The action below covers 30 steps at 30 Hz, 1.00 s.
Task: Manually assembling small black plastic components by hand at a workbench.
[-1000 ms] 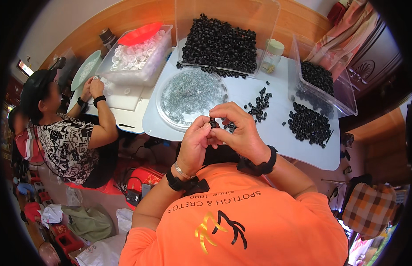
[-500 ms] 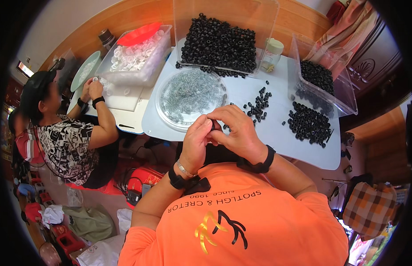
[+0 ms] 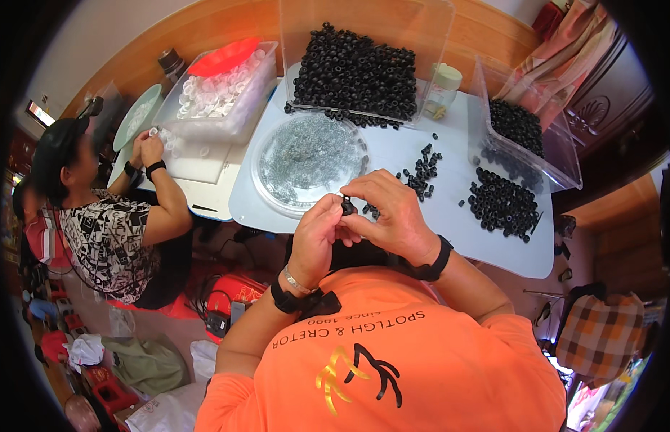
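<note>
A small black plastic part (image 3: 347, 207) is pinched between my two hands over the near edge of the table. My left hand (image 3: 317, 234) grips it from the left, fingers closed. From the right, my right hand (image 3: 392, 216) has thumb and forefinger on it; the forefinger is at its top. Just beyond my hands lies a round clear tray (image 3: 258, 169) holding many tiny glassy, silvery pieces (image 3: 310, 155). Loose black ring-like parts (image 3: 425, 173) are scattered to the right of it. Whether something smaller sits inside the held part is too small to tell.
A clear bin full of black parts (image 3: 353, 75) stands at the back, beside a lidded jar (image 3: 441, 90). Another clear bin (image 3: 522, 137) and a heap of black parts (image 3: 502, 205) are at right. At left, a co-worker (image 3: 119, 216) handles white pieces near a white-filled bin (image 3: 220, 93).
The black part now shows more fully between my fingertips. My right forefinger has lifted slightly onto its top. The co-worker's hands have shifted a little.
</note>
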Available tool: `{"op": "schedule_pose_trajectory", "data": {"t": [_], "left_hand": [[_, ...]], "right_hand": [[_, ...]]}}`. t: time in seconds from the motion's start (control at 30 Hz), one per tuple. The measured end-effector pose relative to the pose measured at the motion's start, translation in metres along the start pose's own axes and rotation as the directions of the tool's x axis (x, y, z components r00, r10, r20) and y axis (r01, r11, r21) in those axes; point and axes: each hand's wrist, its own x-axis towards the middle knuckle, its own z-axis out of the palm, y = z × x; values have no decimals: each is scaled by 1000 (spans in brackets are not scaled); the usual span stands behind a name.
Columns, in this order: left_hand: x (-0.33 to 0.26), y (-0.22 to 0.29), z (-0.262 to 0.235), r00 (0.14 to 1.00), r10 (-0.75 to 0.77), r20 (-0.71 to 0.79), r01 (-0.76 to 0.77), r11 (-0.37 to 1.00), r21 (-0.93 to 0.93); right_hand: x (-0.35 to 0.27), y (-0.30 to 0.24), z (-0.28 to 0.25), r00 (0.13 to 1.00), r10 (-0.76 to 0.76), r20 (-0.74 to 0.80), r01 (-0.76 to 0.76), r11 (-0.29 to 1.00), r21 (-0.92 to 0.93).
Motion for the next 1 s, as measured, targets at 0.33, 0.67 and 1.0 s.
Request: {"op": "schedule_pose_trajectory", "data": {"t": [0.33,0.67,1.0], "left_hand": [[-1,-1,-2,999,-35,12,35,999,-25],[-5,-1,5,999,48,0,-48,999,24],[-1,-13,9,999,30,-13,-30,999,36]], "right_hand": [[0,-2,2,1000,23,0,-23,1000,15],[-3,-3,1,999,4,-34,-2,999,49],[-10,-2,-1,1000,13,-14,-13,999,29]]}}
